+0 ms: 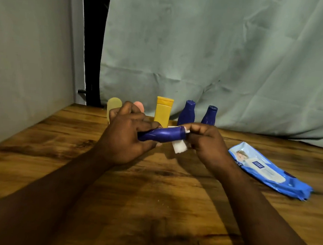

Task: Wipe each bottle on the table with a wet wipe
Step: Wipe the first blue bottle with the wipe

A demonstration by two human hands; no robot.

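My left hand [125, 137] grips a dark blue bottle [162, 135], held on its side above the wooden table [150, 199]. My right hand [205, 143] pinches a white wet wipe [179, 148] against the bottle's cap end. Along the back of the table stand a yellow bottle [163, 112], two more blue bottles [187, 112] [209, 115], a pale yellow bottle [113, 105] and a pink bottle [139, 105]; my left hand partly hides the last two.
A blue wet-wipe pack [269, 169] lies flat on the table to the right of my hands. A grey-green cloth [219, 59] hangs behind the bottles, and a grey wall [27, 53] stands along the left edge.
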